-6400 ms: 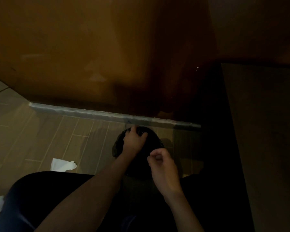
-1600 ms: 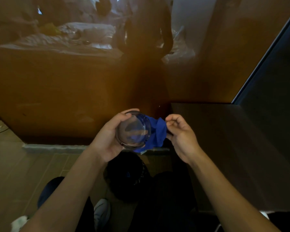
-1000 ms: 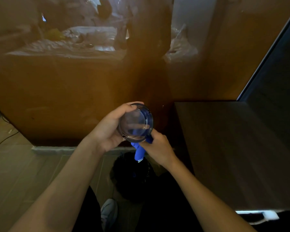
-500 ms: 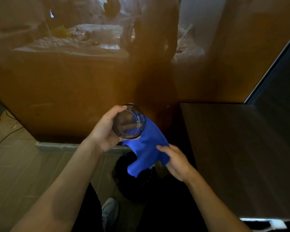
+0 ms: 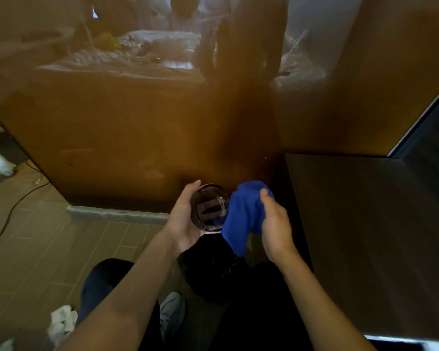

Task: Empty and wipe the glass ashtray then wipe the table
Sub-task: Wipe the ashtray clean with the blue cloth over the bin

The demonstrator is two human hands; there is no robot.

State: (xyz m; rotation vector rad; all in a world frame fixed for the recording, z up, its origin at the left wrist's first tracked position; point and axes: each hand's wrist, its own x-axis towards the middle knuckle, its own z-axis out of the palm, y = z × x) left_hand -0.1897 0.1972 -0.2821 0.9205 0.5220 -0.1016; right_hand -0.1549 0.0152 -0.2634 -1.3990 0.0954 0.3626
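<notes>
Gripping glass ashtray (image 5: 209,207) on edge in left hand (image 5: 185,219), over black bin (image 5: 213,269). Bunching blue cloth (image 5: 242,214) in right hand (image 5: 275,224), against the glass. Looks emptied, mid-wipe. Left to do: table (image 5: 365,236).

Clear glass, soft blue cloth, and a high-gloss panel behind.
The ashtray (image 5: 209,207) is smooth, clear glass, catching a shine along its rim. The cloth (image 5: 243,216) is soft, matt blue fabric, bunched into folds. The brown wall panel (image 5: 137,122) is polished so glossy that it mirrors a room. The counter (image 5: 365,224) shows dark wood grain with a duller sheen. The floor (image 5: 36,236) is matt, wood-look planking, the grey skirting strip (image 5: 117,214) looks rough, and the white paper (image 5: 62,323) is crumpled.
</notes>
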